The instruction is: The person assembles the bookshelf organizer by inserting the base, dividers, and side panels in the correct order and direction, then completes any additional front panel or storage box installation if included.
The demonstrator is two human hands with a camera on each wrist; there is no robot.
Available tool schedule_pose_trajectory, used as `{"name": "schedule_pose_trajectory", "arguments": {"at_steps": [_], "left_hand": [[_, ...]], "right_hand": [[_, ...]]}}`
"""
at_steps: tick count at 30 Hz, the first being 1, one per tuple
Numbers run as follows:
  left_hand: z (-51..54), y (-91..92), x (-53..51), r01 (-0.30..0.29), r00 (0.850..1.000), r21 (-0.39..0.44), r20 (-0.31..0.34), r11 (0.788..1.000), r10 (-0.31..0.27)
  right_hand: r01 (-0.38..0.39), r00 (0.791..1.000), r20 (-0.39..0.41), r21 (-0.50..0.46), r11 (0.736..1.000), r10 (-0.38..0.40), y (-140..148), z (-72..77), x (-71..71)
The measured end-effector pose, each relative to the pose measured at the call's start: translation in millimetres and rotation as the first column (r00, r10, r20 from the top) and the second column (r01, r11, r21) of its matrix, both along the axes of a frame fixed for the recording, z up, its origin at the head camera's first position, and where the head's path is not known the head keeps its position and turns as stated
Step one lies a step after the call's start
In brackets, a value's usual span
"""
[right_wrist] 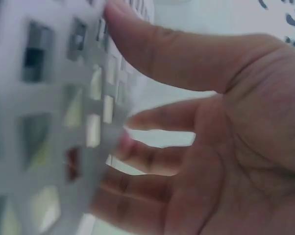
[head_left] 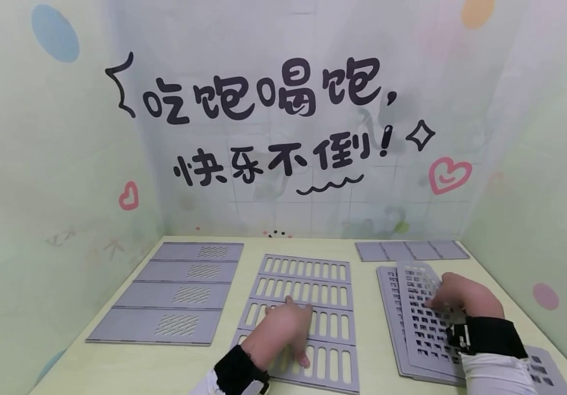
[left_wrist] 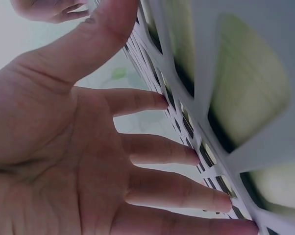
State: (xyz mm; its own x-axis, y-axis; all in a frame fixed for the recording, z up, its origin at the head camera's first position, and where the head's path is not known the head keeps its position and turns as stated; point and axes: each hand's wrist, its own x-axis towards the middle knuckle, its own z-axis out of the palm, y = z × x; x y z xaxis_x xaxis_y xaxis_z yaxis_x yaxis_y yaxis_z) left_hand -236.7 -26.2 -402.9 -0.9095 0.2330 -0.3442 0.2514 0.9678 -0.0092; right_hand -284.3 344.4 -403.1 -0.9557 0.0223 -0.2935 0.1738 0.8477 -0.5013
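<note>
My left hand [head_left: 283,326] rests with spread fingers on a flat grey panel with rows of long slots [head_left: 330,307]. In the left wrist view its fingertips and thumb touch that slotted panel's surface, and the fingers are nearly straight. A thin grey panel with many small square holes [head_left: 411,329] is held by my right hand [head_left: 471,296], at its right edge. The right wrist view shows the thumb on one face of this perforated panel [right_wrist: 59,103] and fingers at its edge. It is tilted over a similar grey panel [head_left: 392,323] lying beneath.
At left lies a grey panel in four strips with slanted slits [head_left: 135,323]. A narrow grey panel [head_left: 411,250] lies along the back right. Another panel with square holes [head_left: 555,378] shows partly at the right front. Printed cloth walls [head_left: 288,219] border the pale table [head_left: 130,367].
</note>
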Motion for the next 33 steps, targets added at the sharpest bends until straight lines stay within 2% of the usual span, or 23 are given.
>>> {"name": "schedule_pose_trajectory", "arguments": {"at_steps": [3, 5, 9, 13, 15, 17, 19, 23, 25, 30, 33], "left_hand": [[0.5, 1.4, -3.3, 0.001, 1.0, 0.004, 0.001, 1.0, -0.001], [0.1, 1.1, -3.2, 0.001, 1.0, -0.003, 0.003, 1.0, -0.001], [2.2, 1.0, -3.3, 0.003, 1.0, -0.013, 0.005, 1.0, -0.002], [4.7, 1.3, -2.1, 0.006, 1.0, -0.019, 0.011, 1.0, -0.006], [4.8, 1.6, -1.6, 0.008, 1.0, -0.02, 0.014, 1.0, -0.007], [4.5, 1.8, -1.8, 0.01, 1.0, -0.021, 0.018, 1.0, -0.009], [4.0, 2.1, -2.4, 0.012, 1.0, -0.021, 0.02, 1.0, -0.011], [3.0, 3.0, -3.0, 0.018, 1.0, -0.024, 0.008, 1.0, -0.017], [3.0, 3.2, -3.0, 0.02, 1.0, -0.025, 0.001, 1.0, -0.02], [4.3, 2.7, -1.2, 0.017, 1.0, -0.006, 0.015, 1.0, -0.017], [4.4, 2.6, 0.7, 0.015, 1.0, 0.001, 0.02, 1.0, -0.015]], "right_hand": [[0.004, 0.994, -0.112, -0.096, 0.995, -0.015, 7, 20.9, -0.1], [-0.017, 0.975, -0.222, -0.105, 0.994, -0.006, 8, 34.2, 2.2], [-0.021, 0.903, -0.429, -0.107, 0.994, -0.028, -1, 56.9, 6.4], [-0.016, 0.841, -0.534, -0.176, 0.984, -0.082, -15, 65.3, 10.2], [-0.02, 0.811, -0.58, -0.164, 0.986, -0.08, -20, 65.0, 10.6], [-0.034, 0.799, -0.598, -0.157, 0.987, -0.068, -24, 63.0, 9.8], [-0.05, 0.801, -0.597, -0.156, 0.987, -0.054, -25, 60.5, 8.2], [-0.094, 0.822, -0.57, -0.141, 0.985, -0.003, -21, 55.8, 5.6], [-0.121, 0.834, -0.55, -0.12, 0.985, 0.035, -17, 53.3, 5.4], [-0.165, 0.881, -0.457, -0.059, 0.985, 0.12, -8, 46.2, 6.3], [-0.171, 0.893, -0.429, -0.052, 0.984, 0.133, -6, 43.4, 5.1]]}}
